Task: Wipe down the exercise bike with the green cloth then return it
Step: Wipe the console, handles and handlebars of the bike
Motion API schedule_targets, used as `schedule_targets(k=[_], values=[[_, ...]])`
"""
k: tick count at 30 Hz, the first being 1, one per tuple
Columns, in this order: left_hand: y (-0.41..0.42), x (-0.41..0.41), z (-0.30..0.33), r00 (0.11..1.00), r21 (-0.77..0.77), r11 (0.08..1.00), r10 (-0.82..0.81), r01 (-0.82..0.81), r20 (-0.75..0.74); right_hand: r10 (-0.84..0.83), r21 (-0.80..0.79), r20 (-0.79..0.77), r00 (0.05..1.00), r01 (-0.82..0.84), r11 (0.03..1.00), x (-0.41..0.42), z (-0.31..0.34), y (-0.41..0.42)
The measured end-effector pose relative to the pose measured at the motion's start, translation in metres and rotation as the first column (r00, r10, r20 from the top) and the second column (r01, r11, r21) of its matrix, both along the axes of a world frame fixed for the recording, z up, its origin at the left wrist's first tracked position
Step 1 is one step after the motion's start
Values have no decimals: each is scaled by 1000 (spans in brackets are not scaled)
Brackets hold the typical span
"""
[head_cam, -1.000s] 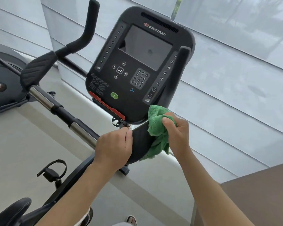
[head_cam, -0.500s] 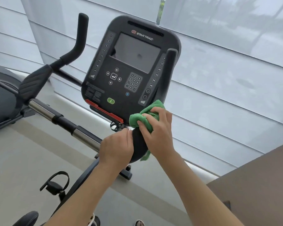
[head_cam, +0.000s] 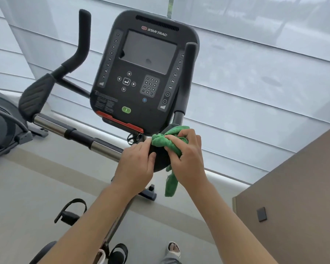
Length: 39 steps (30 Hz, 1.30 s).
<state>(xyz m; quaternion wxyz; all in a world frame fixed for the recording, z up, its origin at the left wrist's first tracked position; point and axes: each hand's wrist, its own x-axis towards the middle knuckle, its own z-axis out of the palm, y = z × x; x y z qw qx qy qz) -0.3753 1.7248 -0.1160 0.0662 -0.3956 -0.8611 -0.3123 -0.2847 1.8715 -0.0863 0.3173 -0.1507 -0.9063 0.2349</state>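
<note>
Right now, in the head view, the right hand (head_cam: 187, 159) is closed around the green cloth (head_cam: 165, 141). Its fingers (head_cam: 172, 138) curl over the top of the bunched cloth and press it onto the black elbow pad (head_cam: 160, 161) on the right side of the exercise bike (head_cam: 143, 73). Most of the cloth sits under those fingers, a bit sticks out above them, and one long end hangs down loose past the wrist, below the pad.

The left hand (head_cam: 136, 164) sits just beside the right hand. It holds the left edge of the same black pad, with the thumb on the pad's face and the other fingers bent over the rim. Its fingertips are right next to the cloth, and I cannot tell if they touch it.

Above both hands is the dark console (head_cam: 111, 88) with a blank screen, round buttons, a number pad, a green button and a red strip along the bottom. A black handlebar (head_cam: 84, 35) stands up on the left, above another black pad (head_cam: 36, 98) and a shiny metal bar (head_cam: 51, 124). A second upright grip (head_cam: 189, 73) stands just above the cloth.

Lower down, a pedal with a strap (head_cam: 69, 212) shows over the pale floor (head_cam: 27, 187). A brown wall (head_cam: 293, 187) is on the right, and white blinds (head_cam: 255, 82) fill the back.
</note>
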Motion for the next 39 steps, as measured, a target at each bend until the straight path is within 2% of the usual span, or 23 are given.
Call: schedule_targets(k=[4, 8, 13, 20, 25, 28, 31, 35, 39], values=[[-7, 2, 0, 998, -6, 998, -56, 56, 13, -9, -19, 16, 1000, 9, 1000, 14, -5, -10], [-12, 8, 0, 999, -7, 999, -32, 32, 34, 12, -32, 25, 1000, -11, 999, 24, -8, -12], [-8, 37, 7, 976, 77, 996, 34, -51, 213, 34, -55, 17, 999, -33, 998, 36, -12, -11], [-3, 51, 23, 983, 238, 971, -7, -38, 183, 151, -63, 59, 987, -147, 987, 43, -7, 10], [23, 70, 35, 986, 263, 965, -61, 18, 156, 213, -69, 64, 975, -208, 976, 46, -3, 30], [36, 79, 34, 992, 232, 971, 27, -55, 120, 193, -96, 115, 974, -183, 979, 49, -5, 56], [41, 87, 30, 986, 215, 965, 127, -147, 107, 169, -199, 147, 975, -139, 970, 56, -14, 86], [39, 94, 21, 931, 112, 926, 351, -361, 102, 232, -288, 74, 970, -202, 936, 56, -12, 108], [43, 103, 13, 912, 107, 906, 400, -409, 94, 293, -284, -40, 955, -292, 913, 33, 17, 118]])
